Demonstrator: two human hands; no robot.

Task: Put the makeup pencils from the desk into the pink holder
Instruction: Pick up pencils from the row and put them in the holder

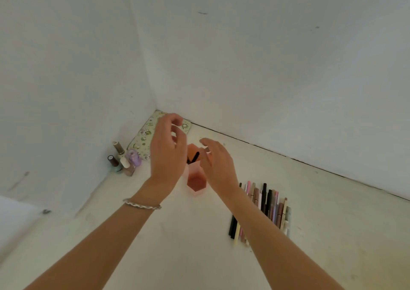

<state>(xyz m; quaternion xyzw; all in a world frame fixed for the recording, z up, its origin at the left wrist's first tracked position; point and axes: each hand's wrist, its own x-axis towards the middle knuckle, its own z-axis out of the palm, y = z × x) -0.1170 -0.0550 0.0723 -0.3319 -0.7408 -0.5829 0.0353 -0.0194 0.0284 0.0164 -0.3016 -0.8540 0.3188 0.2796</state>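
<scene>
In the head view, the holder (195, 178), a pink cluster of hexagonal cells, stood on the desk (332, 234) near the wall corner. It was flanked by both hands. The left hand (168, 154) was raised beside and above it, fingers loosely curled and spread, nothing seen in its grasp. The right hand (218, 167) was held open on the other side, fingers extended toward the rim, also with nothing gripped. Whether either hand touched the holder could not be told. The pose was judged to suit steadying the holder or settling what had been dropped in. At least two dark pencil ends (193, 157) were seen standing up in a rear cell; the front cell looked bare.

The remaining pencils (264, 203) were laid side by side in a row on the desk, just right of the holder and partly hidden by the right forearm. The row lay within easy reach of the right hand, which was judged to be the reason for its placement. Roughly fifteen to twenty were counted; an exact figure could not be given because of the overlap and blur. Black, beige, pink and brown barrels were made out.

Four nail polish bottles (124, 162) were grouped against the left wall, well apart from the pencils. One patterned case (146, 134) lay flat in the corner behind the holder. One bracelet (142, 205) was worn on the left wrist. Most of the task was judged to be undone.
</scene>
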